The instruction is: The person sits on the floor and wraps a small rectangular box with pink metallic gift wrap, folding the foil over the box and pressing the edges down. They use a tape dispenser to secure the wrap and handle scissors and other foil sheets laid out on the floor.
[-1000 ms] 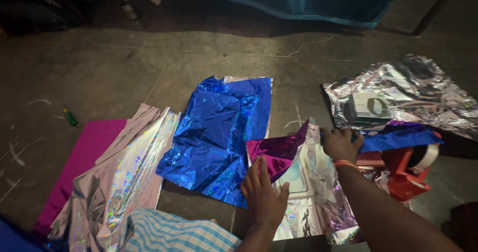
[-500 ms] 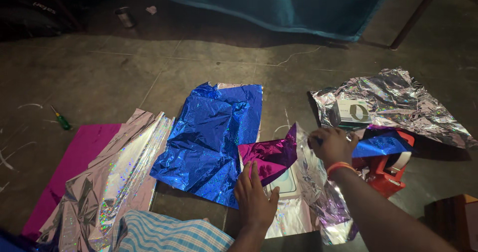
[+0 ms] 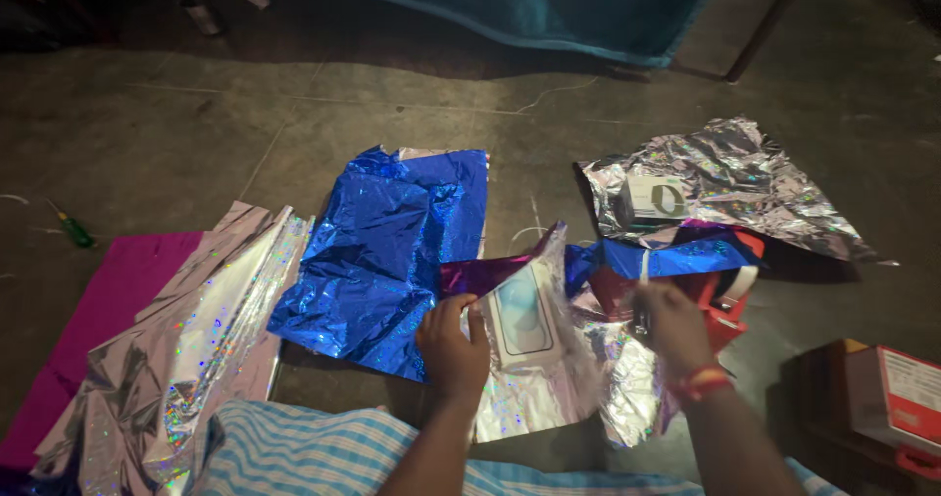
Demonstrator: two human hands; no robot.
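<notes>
The work lies on a bare concrete floor. Open floor runs wide above the sheets, up to the edge of a teal cloth at the top; closer in, room is tight. A blue foil sheet lies just left of the hands, its near corner under the left hand. A silver holographic sheet over a magenta sheet fills the left side, and a crumpled silver foil carrying a small white box fills the upper right. A red and white carton sits at the right edge, and a green-handled screwdriver lies well apart at far left.

The left hand pinches the left edge of a flat white box, thumb on top. The box is pale with a bluish picture on its face and rests on a silver-and-purple foil wrap between the two hands. Its long axis runs roughly away from the person, the far end tilted slightly left.

The right hand is blurred, its fingers curled over the wrap's right side beside a blue foil strip; its grip cannot be told.
</notes>
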